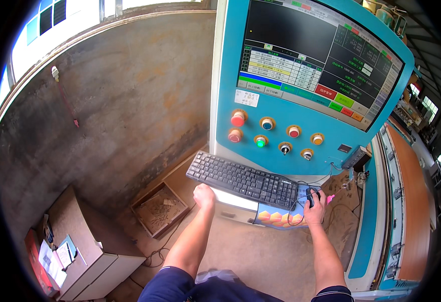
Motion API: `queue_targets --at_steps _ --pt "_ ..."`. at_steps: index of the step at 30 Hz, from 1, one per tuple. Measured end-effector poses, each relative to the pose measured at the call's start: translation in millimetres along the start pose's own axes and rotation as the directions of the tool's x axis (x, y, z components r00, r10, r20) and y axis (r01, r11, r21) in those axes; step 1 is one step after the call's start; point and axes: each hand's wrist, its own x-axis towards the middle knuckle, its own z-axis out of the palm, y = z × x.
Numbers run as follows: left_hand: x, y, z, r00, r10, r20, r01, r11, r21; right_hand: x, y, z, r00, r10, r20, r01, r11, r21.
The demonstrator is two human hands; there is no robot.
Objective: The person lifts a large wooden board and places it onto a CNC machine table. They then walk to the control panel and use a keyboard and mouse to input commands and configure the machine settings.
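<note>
A: Starting at the far left, what's on the floor?

B: A low beige cabinet with a flat top (87,241) stands by the grey concrete wall (130,100), with papers and small items stacked at its left side. Just right of it sits a shallow wooden box of scraps (159,209), open at the top.

A: And the hands?

B: The left hand (204,195) is curled in a loose fist against the front edge of the shelf, just below the left end of the black flat computer keyboard (243,179). It touches the edge; I can't tell whether it grips anything there.

A: The keyboard lies where?

B: On a pale shelf under the blue machine control console (301,146), tilted, its left end nearer the wall. Above it are round push buttons in red, blue, green and amber (260,141), then the dark display screen (321,55).

A: And on the right?

B: The right hand (315,204) is cupped over a small black computer mouse (312,196), fingers draped on top, holding it. The mouse rests on a colourful patterned mouse pad (281,217) just right of the keyboard. Further right runs a long reddish-brown board (411,201) on the machine bed.
</note>
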Motion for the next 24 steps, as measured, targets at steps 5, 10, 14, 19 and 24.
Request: queue_targets --at_steps 5,10,14,19,24 --pt "-13.3 17.2 -9.4 0.999 -0.031 -0.030 0.030 0.999 -0.039 -1.0 1.9 0.9 1.000 0.011 0.001 -0.011 1.000 -0.002" --pt "-10.2 13.5 -7.8 1.000 -0.013 -0.015 0.012 1.000 -0.016 -1.2 1.3 0.9 1.000 0.012 -0.007 -0.012 1.000 -0.003" --pt "-5.6 7.6 -3.6 0.999 0.009 -0.033 -0.008 1.000 0.013 -0.7 -0.9 1.3 1.000 0.012 -0.013 -0.013 1.000 -0.009" --pt "-9.2 13.1 -6.0 1.000 -0.022 -0.013 0.022 1.000 -0.001 -1.5 3.5 1.3 1.000 -0.006 -0.021 0.005 0.999 -0.039" --pt "-12.9 18.1 -9.8 0.998 -0.058 -0.024 0.057 0.998 -0.038 -1.3 3.6 1.9 1.000 -0.007 -0.020 0.006 0.999 -0.041"
